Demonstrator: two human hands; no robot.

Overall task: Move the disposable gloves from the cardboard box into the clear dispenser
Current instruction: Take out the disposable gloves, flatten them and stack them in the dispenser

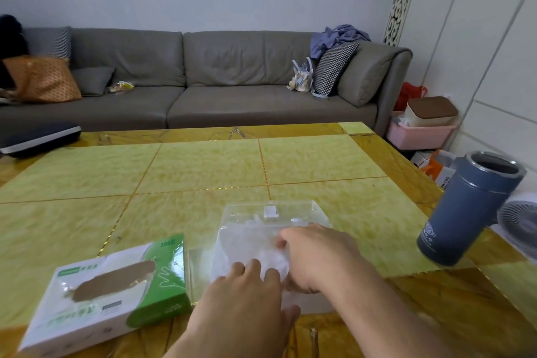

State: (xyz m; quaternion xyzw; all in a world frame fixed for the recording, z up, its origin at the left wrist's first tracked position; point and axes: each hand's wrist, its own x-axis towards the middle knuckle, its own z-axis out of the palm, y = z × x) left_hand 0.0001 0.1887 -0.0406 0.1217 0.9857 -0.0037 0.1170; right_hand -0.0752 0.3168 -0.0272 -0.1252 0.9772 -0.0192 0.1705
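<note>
Gloves: a bunched wad of thin, clear disposable gloves (pixel 255 250) sits in the open top of the clear dispenser (pixel 273 213), under both hands.
Clear dispenser: it stands on the tabletop (pixel 203 171) near the front edge, its lid tipped up at the far side with a small white tab on it.
Left hand: the left hand (pixel 247 296) lies palm down on the near side of the wad; its fingers (pixel 252 266) are straight and press on the plastic.
Right hand: the right hand (pixel 316 256) covers the right side of the wad; its fingers curl onto the gloves, though whether they pinch them cannot be told.
Cardboard box: the white and green cardboard box (pixel 110 296) lies flat just left of the dispenser, its torn oval opening facing up.
Tumbler: a blue-grey tumbler (pixel 467 209) stands near the right edge of the tabletop, well apart from the dispenser.
Behind: a grey sofa (pixel 203 81) with cushions runs along the wall.
</note>
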